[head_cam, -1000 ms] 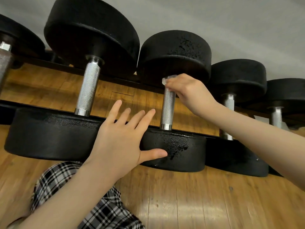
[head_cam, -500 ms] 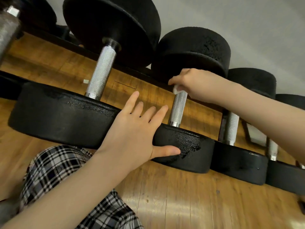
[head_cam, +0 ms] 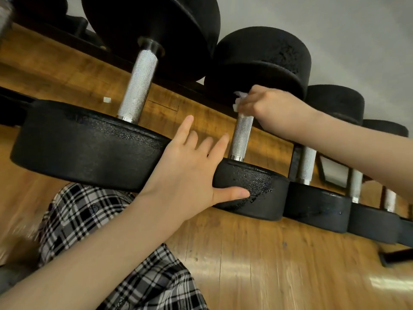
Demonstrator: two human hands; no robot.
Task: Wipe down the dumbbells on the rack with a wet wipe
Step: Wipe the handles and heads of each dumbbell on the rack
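Both hands are on the same dumbbell: the left hand lies spread and flat against its near head, thumb hooked under the rim, fingers straight, while the right hand curls around the wet wipe bunched at the top of the knurled steel handle, just under the far head. Compared with a second ago, the right hand has scarcely travelled along the bar, so the handle below it probably remains to be wiped. That near head, by the left thumb, glistens with wet patches on its pebbled black coating, suggesting it is already cleaned. Left of the left hand sits a larger dumbbell, matte and dry-looking; right of the right forearm smaller dumbbells follow along the rack.
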